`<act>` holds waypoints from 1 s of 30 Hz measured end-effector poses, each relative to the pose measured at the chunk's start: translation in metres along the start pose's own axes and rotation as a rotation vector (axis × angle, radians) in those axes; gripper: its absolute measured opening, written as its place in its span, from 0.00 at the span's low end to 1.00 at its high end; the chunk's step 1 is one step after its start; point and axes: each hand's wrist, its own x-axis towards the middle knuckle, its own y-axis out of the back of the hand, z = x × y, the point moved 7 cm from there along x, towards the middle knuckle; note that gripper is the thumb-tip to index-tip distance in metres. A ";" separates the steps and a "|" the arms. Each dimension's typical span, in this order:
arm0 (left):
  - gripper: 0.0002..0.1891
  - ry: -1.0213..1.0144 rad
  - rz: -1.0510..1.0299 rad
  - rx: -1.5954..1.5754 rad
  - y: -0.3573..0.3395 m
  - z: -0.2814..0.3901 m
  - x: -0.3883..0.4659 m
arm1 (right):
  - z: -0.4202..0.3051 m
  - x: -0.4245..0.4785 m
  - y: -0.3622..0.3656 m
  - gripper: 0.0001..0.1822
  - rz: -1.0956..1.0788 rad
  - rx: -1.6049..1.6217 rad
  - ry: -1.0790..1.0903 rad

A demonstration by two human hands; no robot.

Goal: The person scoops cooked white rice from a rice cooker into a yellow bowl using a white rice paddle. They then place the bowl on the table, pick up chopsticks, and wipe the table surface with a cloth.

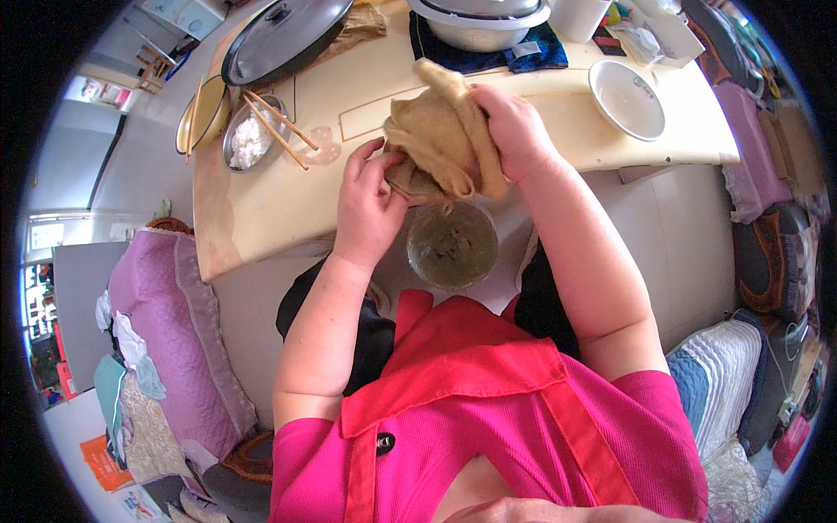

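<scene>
A bunched tan cloth (435, 134) is held between my two hands over the near edge of the table. My left hand (376, 193) grips its lower left part, fingers bent at the edge. At its upper right, my right hand (513, 127) has its fingers closed on the folds. Directly below the cloth, between my knees, is a round bin (451, 252) with some dark bits inside. A white bowl (626, 101) stands on the table to the right of my right hand.
On the table's left are a metal bowl of rice (248, 140) with chopsticks, a yellow bowl (212, 114) and a large dark pan lid (288, 39). A lidded steel basin (480, 29) sits on a blue cloth (546, 49) at the back. Sofas stand at both sides.
</scene>
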 end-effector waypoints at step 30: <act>0.25 0.615 -0.036 -1.509 -0.018 -0.007 -0.002 | -0.015 -0.065 -0.059 0.28 -0.241 -0.696 0.794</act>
